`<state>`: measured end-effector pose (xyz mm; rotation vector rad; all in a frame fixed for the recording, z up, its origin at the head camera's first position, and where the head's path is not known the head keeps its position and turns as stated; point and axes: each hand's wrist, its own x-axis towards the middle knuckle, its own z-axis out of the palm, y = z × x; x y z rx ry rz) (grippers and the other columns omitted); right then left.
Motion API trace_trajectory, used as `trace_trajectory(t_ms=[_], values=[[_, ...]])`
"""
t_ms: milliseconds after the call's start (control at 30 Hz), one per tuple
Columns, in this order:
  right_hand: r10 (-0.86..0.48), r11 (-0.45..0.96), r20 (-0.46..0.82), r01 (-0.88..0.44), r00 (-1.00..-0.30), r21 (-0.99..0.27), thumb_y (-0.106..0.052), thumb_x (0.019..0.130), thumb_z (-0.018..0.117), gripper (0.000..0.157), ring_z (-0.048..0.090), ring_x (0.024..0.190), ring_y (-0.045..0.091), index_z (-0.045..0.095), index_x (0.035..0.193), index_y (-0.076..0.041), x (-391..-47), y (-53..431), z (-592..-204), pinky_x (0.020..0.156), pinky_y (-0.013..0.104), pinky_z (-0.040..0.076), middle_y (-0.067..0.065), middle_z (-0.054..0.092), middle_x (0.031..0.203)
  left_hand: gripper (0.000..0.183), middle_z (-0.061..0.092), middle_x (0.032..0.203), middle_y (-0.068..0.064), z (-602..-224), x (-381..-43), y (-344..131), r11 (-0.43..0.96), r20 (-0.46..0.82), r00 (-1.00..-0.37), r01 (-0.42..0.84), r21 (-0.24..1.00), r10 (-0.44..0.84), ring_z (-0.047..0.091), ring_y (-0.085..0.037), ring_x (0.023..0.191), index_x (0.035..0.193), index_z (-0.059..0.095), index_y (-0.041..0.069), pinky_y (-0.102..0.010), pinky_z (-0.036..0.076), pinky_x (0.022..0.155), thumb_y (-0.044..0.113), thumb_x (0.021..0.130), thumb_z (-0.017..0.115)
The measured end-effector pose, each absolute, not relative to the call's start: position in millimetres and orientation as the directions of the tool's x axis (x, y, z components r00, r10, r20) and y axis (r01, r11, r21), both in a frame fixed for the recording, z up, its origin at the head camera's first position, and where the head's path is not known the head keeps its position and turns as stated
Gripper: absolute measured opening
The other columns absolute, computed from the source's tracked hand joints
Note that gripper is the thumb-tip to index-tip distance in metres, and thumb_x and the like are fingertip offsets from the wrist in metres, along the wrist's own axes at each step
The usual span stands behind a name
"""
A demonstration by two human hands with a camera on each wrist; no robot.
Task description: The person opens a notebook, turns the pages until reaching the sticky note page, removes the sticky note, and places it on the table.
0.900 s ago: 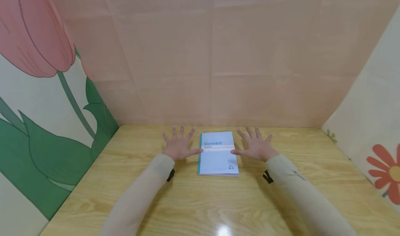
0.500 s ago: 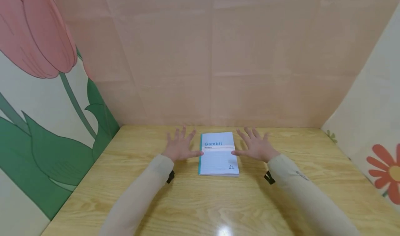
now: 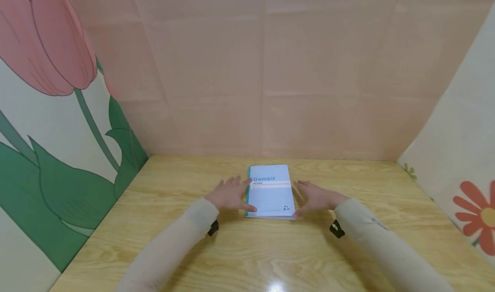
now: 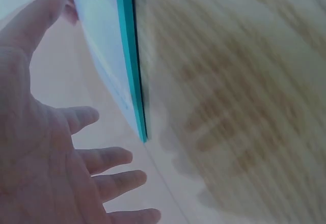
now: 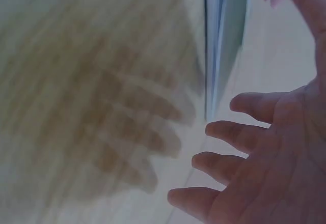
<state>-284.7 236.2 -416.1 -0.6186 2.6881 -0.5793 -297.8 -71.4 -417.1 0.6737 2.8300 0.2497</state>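
Observation:
A notebook with a pale cover, the word "Gambit" and a teal spine lies flat on the wooden table. To its left is my left hand, fingers parted, the thumb over the lower left of the cover. My right hand is at the opposite side, its thumb by the lower right corner. In the left wrist view the teal spine faces the spread fingers. The right wrist view shows the page edges close to the extended fingers. Neither hand grips anything.
The wooden table meets a pinkish cloth backdrop behind the notebook. A tulip-printed panel stands at the left and a flower-printed one at the right. Dark wrist straps show below both sleeves.
Both hands have turned from fingers spread upward to fingers pointing inward at the notebook's sides. The thumbs have moved down toward its lower corners. The notebook stays in place.

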Motion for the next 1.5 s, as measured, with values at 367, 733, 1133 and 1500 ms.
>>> trace_trajectory(t_ms=[367, 733, 1133, 1500], values=[[-0.483, 0.825, -0.252, -0.340, -0.839, -0.451, -0.039, 0.070, 0.085, 0.110, 0.010, 0.143, 0.051, 0.023, 0.150, 0.003, -287.7, 230.4, -427.4, 0.112, 0.065, 0.015, 0.030, 0.014, 0.156, 0.108, 0.027, 0.158, -0.012, -424.8, -294.9, -70.6, 0.904, -0.247, -0.872, 0.384, 0.189, 0.423, 0.027, -0.035, 0.144, 0.153, 0.026, 0.026, -0.061, 0.023, 0.112, 0.076, 0.067, 0.067], [-0.469, 0.827, -0.273, -0.308, -0.840, -0.470, -0.038, 0.070, 0.086, 0.106, 0.008, 0.143, 0.050, 0.028, 0.149, 0.002, -290.5, 230.4, -428.8, 0.111, 0.065, 0.014, 0.028, 0.013, 0.157, 0.104, 0.028, 0.157, -0.011, -423.2, -295.2, -69.9, 0.911, -0.262, -0.874, 0.379, 0.161, 0.410, 0.028, -0.033, 0.144, 0.153, 0.028, 0.025, -0.057, 0.030, 0.110, 0.075, 0.069, 0.067], [-0.458, 0.837, -0.286, -0.299, -0.842, -0.458, -0.042, 0.069, 0.085, 0.108, 0.009, 0.144, 0.049, 0.027, 0.150, -0.001, -292.7, 230.5, -432.3, 0.112, 0.064, 0.016, 0.027, 0.012, 0.158, 0.102, 0.032, 0.155, -0.011, -416.6, -293.6, -68.2, 0.904, -0.257, -0.869, 0.384, 0.188, 0.423, 0.032, -0.032, 0.142, 0.152, 0.031, 0.022, -0.053, 0.033, 0.110, 0.072, 0.071, 0.068], [-0.478, 0.822, -0.273, -0.315, -0.835, -0.474, -0.038, 0.069, 0.086, 0.106, 0.012, 0.142, 0.051, 0.029, 0.149, 0.002, -288.8, 231.2, -432.3, 0.110, 0.066, 0.017, 0.031, 0.014, 0.155, 0.086, 0.032, 0.156, -0.007, -389.2, -288.8, -25.2, 0.803, -0.111, -0.800, 0.567, 0.186, 0.590, 0.032, -0.025, 0.143, 0.151, 0.033, 0.028, -0.046, 0.038, 0.108, 0.062, 0.080, 0.067]])
